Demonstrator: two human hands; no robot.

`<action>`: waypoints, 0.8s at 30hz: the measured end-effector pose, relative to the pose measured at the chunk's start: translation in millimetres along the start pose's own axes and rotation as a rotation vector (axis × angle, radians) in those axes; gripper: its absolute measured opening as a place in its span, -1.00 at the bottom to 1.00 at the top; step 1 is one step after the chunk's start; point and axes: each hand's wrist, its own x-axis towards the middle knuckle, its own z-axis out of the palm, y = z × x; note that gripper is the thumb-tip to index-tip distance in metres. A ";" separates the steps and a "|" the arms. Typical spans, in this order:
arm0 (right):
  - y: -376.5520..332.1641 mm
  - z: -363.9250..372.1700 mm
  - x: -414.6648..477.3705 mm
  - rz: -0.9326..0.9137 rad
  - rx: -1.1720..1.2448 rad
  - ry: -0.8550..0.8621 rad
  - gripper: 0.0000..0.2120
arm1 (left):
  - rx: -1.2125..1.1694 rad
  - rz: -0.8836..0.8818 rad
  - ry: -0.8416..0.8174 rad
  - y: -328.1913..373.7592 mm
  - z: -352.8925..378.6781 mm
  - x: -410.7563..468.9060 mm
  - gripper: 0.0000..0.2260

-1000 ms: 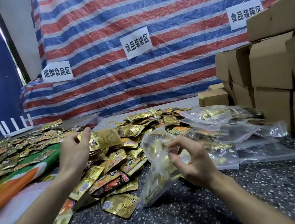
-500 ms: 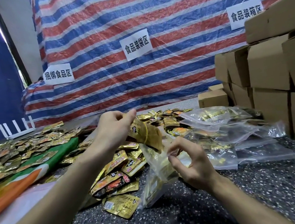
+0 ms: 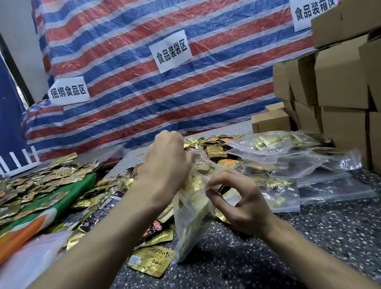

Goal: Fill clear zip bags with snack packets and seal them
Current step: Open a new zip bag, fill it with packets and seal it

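Note:
A clear zip bag (image 3: 190,218) partly filled with gold snack packets stands upright on the speckled surface at the centre. My right hand (image 3: 241,200) pinches the bag's open rim on its right side. My left hand (image 3: 165,163) is closed over the bag's mouth, its fingers down inside the opening with a gold packet that is mostly hidden. A heap of loose gold snack packets (image 3: 110,201) lies left of the bag, and one packet (image 3: 150,260) lies alone in front.
Several filled clear bags (image 3: 288,157) lie to the right. Stacked cardboard boxes (image 3: 344,84) stand at the far right. More packets cover a green and orange sheet (image 3: 24,199) on the left. A striped tarp (image 3: 178,86) hangs behind.
My left hand lifted a gold packet from the heap, carried it right and pushed it down into the bag's mouth. My right hand kept its hold on the bag's rim.

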 end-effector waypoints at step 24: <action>-3.3 -11.2 2.2 0.032 -0.237 -0.097 -0.72 | -0.052 0.139 -0.151 -36.1 -25.0 -67.1 -0.74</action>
